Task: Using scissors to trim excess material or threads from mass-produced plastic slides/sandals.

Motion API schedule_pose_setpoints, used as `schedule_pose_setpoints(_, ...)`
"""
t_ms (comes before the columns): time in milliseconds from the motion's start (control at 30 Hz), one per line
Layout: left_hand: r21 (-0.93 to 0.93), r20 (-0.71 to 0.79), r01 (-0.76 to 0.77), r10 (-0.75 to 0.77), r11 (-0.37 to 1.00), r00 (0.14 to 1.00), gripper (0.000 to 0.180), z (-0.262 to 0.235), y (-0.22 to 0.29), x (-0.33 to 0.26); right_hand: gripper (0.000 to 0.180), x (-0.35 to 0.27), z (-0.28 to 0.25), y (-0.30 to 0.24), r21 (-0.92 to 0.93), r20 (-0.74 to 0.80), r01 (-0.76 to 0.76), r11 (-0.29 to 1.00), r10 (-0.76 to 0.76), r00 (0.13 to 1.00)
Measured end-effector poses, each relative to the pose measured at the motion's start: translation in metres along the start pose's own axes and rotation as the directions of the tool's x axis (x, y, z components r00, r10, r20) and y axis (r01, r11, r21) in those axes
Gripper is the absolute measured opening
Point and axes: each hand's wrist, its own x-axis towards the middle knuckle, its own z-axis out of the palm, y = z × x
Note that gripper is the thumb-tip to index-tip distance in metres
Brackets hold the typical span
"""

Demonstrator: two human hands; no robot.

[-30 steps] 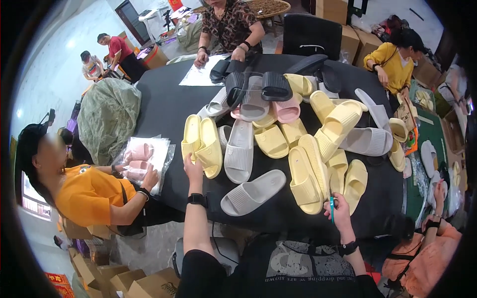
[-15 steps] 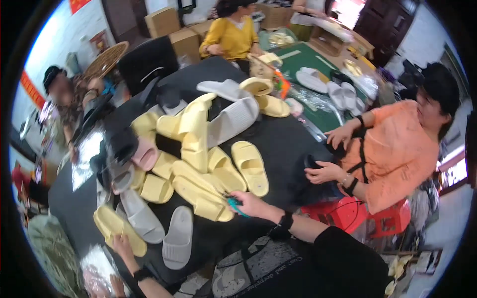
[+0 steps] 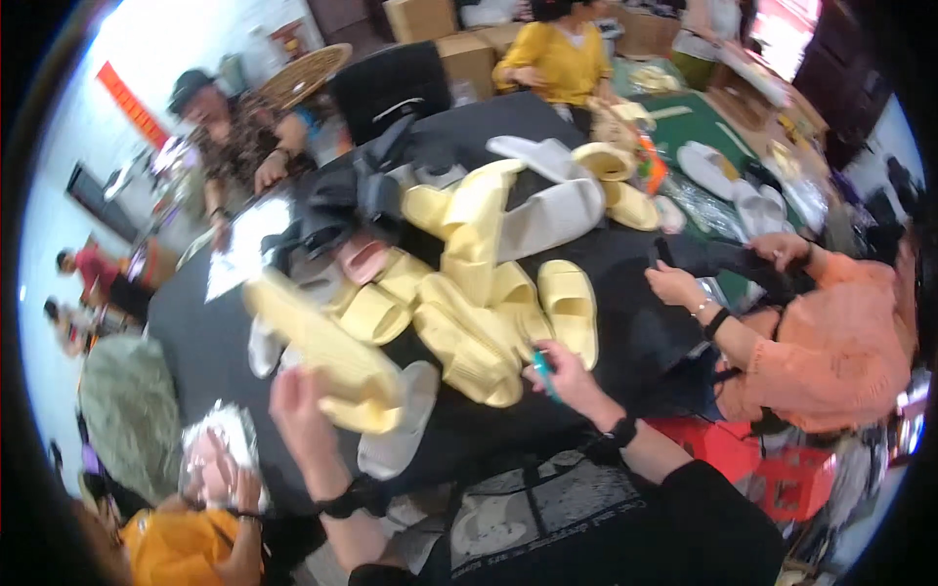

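Note:
My left hand point(image 3: 311, 415) grips a pale yellow slipper point(image 3: 322, 342), raised and tilted above the table and smeared by motion. In my right hand point(image 3: 572, 376) is a pair of small teal-handled scissors point(image 3: 543, 375), with the blades pointing at the pile. Just past them lie a pair of yellow slippers point(image 3: 464, 342) side by side and a single yellow slipper point(image 3: 570, 305). A grey slipper point(image 3: 403, 430) rests on the table beside my left hand, partly behind the raised one. More yellow slippers point(image 3: 479, 230) are heaped in the middle.
The black table point(image 3: 489, 430) also bears grey slippers point(image 3: 552, 220), a pink slipper point(image 3: 363, 260) and black slippers point(image 3: 376, 195). A person in orange point(image 3: 821, 342) works at the right, near red stools point(image 3: 791, 479). At the lower left, someone's hand touches a clear bag point(image 3: 217, 459) with pink slippers.
My left hand has lifted the yellow slipper off the table, up and to the right. The view has swung left, bringing a person in a yellow-orange top into the lower left.

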Motion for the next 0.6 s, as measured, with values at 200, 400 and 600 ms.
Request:
schedule_pose_setpoints(200, 0.134, 0.4, -0.07, 0.011, 0.988, 0.916, 0.028, 0.064, -0.059, -0.041, 0.039, 0.004, -0.012, 0.015, 0.237, -0.2, 0.124, 0.964, -0.076, 0.977)
schedule_pose_setpoints(400, 0.433, 0.362, -0.22, 0.055, 0.874, 0.931, 0.031, 0.06, -0.092, -0.044, 0.04, 0.0, -0.019, 0.01, 0.19, -0.166, 0.101, 0.977, -0.07, 0.984)
schedule_pose_setpoints(600, 0.452, 0.424, -0.338, 0.135, 0.826, 0.895, 0.038, 0.069, -0.114, -0.058, 0.04, -0.005, -0.005, -0.004, 0.143, 0.22, -0.012, 0.99, -0.02, 0.975)
